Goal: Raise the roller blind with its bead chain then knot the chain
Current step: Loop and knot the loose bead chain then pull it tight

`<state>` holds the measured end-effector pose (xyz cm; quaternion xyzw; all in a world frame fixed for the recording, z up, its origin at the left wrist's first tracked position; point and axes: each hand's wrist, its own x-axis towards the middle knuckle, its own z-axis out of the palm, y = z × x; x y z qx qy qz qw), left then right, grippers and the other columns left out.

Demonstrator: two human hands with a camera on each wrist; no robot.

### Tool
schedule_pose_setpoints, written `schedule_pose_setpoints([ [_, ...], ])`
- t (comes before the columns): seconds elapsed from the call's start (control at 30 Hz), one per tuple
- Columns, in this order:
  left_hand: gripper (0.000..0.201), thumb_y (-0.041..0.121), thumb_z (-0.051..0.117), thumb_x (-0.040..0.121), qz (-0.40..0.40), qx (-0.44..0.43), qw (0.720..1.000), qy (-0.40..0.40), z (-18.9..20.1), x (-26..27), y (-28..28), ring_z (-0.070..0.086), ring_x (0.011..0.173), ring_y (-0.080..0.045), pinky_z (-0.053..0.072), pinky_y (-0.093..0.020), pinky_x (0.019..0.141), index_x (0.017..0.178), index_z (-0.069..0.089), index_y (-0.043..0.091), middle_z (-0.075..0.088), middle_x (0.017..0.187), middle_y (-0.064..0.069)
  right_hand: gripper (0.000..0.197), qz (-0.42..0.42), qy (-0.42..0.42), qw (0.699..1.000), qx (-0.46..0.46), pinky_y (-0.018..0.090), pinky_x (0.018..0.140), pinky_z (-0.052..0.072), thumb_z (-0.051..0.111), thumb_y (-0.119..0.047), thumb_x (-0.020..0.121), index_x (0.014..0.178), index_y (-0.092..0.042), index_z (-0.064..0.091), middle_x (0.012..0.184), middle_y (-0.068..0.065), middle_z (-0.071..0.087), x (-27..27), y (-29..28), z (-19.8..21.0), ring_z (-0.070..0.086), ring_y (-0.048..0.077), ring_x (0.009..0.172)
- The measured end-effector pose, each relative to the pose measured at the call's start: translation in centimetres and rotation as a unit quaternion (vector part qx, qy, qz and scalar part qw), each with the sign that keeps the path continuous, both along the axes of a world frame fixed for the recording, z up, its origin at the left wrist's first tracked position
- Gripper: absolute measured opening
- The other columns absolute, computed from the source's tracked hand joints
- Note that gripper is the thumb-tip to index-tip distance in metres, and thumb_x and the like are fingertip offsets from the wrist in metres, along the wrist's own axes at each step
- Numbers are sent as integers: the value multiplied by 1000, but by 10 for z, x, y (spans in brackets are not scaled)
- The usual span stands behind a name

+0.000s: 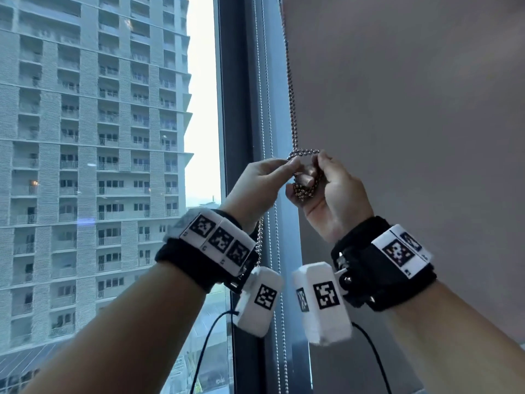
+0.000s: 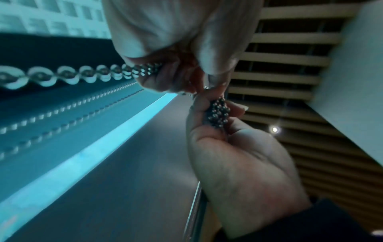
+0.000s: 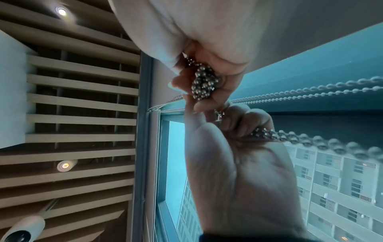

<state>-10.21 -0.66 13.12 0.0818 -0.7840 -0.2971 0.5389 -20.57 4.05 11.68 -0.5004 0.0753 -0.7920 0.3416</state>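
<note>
The metal bead chain (image 1: 290, 81) hangs down beside the grey roller blind (image 1: 397, 109) and bends into a small loop (image 1: 305, 152) between my hands. My left hand (image 1: 292, 166) pinches the chain at the loop's left end, and a length of chain (image 1: 260, 237) trails down past that wrist. My right hand (image 1: 315, 169) is curled round a bunched clump of beads (image 1: 304, 190), palm toward me. The left wrist view shows the chain (image 2: 82, 75) running into my left fist (image 2: 180, 77). The right wrist view shows the clump (image 3: 204, 83) in my right fingers (image 3: 228, 85).
A dark window frame (image 1: 238, 109) stands left of the blind, with a second thin chain pair (image 1: 270, 123) against it. Beyond the glass rises a tower block (image 1: 93, 137). Overhead are a slatted ceiling (image 3: 82, 101) with spotlights and a white camera (image 3: 22, 229).
</note>
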Motion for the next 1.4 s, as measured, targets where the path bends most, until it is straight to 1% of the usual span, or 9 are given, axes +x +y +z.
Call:
schedule_pose_setpoints([
  [0.2, 17, 27, 58, 90, -49, 87, 994, 53, -5, -5, -6, 35, 48, -4, 28, -16, 43, 75, 63, 21, 46, 62, 6, 11, 6, -58, 997, 48, 32, 53, 56, 37, -8, 97, 97, -15, 45, 65, 3, 46, 0, -2, 1, 58, 10, 48],
  [0.33, 18, 24, 44, 94, -70, 121, 989, 46, -5, -8, -6, 35, 45, -3, 27, -17, 43, 81, 55, 18, 46, 69, 5, 29, -140, -9, 990, 24, 32, 51, 56, 33, 2, 93, 77, -18, 47, 69, 4, 48, 5, 4, 3, 62, 16, 62],
  [0.47, 18, 22, 43, 93, -80, 134, 986, 61, -3, -7, -2, 34, 42, -5, 24, -21, 47, 77, 50, 18, 44, 65, 6, 40, -435, 131, 891, -16, 28, 50, 52, 36, 10, 81, 61, -17, 57, 68, 5, 59, 4, 4, 8, 55, 10, 52],
  [0.6, 24, 26, 42, 89, -118, 157, 980, 42, -3, -5, -5, 35, 48, -9, 26, -20, 43, 66, 47, 22, 47, 67, 1, 37, -522, 251, 814, 44, 25, 51, 43, 41, 3, 84, 78, -19, 70, 70, 11, 69, -2, -3, 6, 52, 14, 48],
  [0.8, 34, 25, 27, 93, -257, 192, 947, -23, -1, 3, -1, 42, 55, -11, 27, -28, 54, 61, 39, 21, 48, 63, 3, 31, -287, 257, 917, 101, 24, 70, 40, 42, -7, 95, 77, -24, 61, 74, -6, 60, 7, 14, 7, 53, 3, 70],
  [0.9, 35, 28, 25, 95, -290, 204, 933, -56, -2, 10, -3, 54, 65, -11, 38, -27, 57, 62, 35, 20, 55, 71, 1, 20, -277, 304, 902, 132, 34, 77, 40, 46, -13, 95, 85, -23, 60, 83, -3, 60, -1, 20, 5, 51, 10, 82],
  [1.07, 38, 34, 28, 97, -301, 218, 926, -72, -12, 15, -10, 61, 76, -15, 44, -31, 65, 63, 37, 20, 54, 79, 0, 22, -284, 337, 884, 154, 30, 66, 38, 56, -25, 90, 104, -8, 59, 93, 10, 60, -8, 9, 5, 47, 17, 75],
  [1.2, 37, 36, 32, 98, -318, 211, 921, -73, -13, 17, -10, 61, 85, -19, 45, -35, 72, 65, 41, 20, 58, 86, -2, 17, -276, 304, 903, 127, 27, 61, 35, 48, -24, 95, 86, -14, 58, 79, 0, 59, -6, 1, 3, 48, 10, 63],
  [1.4, 23, 36, 45, 95, -180, 189, 965, 16, -17, 17, -23, 62, 87, -14, 45, -32, 74, 77, 50, 21, 57, 86, 0, 28, -258, 130, 956, 57, 36, 77, 37, 44, -26, 94, 67, -20, 51, 76, -1, 49, -5, 13, 10, 46, 21, 85],
])
